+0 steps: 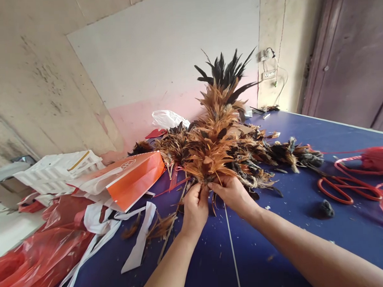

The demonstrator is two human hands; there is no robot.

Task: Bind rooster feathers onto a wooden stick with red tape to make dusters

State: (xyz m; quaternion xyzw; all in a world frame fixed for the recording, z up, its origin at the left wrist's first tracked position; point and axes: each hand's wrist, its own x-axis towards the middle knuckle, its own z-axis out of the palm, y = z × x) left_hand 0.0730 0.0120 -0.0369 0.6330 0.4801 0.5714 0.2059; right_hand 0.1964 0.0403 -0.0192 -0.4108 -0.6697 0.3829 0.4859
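While the head view shows the left hand (195,207) and right hand (234,193) pinching the narrow base of the feather bundle (215,136), fingertips close together, it extends over the counter (269,250) toward the far edge. Judged light, springy and easily bent, it is best held at that base. An orange bag (139,184) lies toward the left edge.

At the feather bundle's (208,136) six o'clock, the left hand (194,207) and right hand (232,193) are covering its base, concealing exactly what they are pinching. At eight o'clock, a red plastic bag (41,260) is running past the left edge; at three, a red bundle (380,158) is crossing the right edge. At four, pale specks (268,207) are appearing too small for identifying.
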